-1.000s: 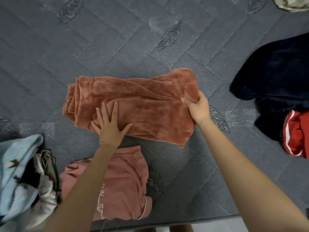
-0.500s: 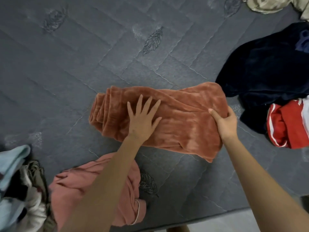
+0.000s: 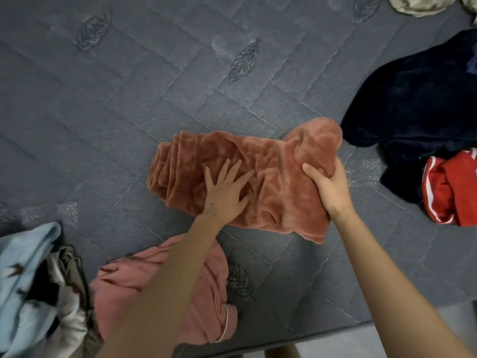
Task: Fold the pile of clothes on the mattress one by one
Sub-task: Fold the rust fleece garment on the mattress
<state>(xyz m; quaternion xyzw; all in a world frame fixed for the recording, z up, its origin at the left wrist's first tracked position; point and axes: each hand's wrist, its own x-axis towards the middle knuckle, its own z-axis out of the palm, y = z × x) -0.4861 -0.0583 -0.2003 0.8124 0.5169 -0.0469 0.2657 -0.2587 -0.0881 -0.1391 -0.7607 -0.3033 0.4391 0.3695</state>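
Observation:
A rust-orange fleece garment (image 3: 278,164) lies folded into a long band across the middle of the grey quilted mattress (image 3: 129,99). My left hand (image 3: 227,187) presses flat on its middle with fingers spread. My right hand (image 3: 327,187) grips the garment's right end, thumb on top and fingers curled under, and that end is lifted and bunched. A folded pink garment (image 3: 206,288) lies near the front edge, partly hidden under my left forearm.
A dark navy garment (image 3: 413,104) and a red one with white stripes (image 3: 454,187) are heaped at the right. A light blue and mixed pile (image 3: 28,293) sits at the front left. Beige cloth (image 3: 418,3) shows at the top right. The mattress edge runs along the bottom.
My left hand slid right to the garment's middle. My right hand closed round the right end and raised it, bunching the cloth. The camera view shifted.

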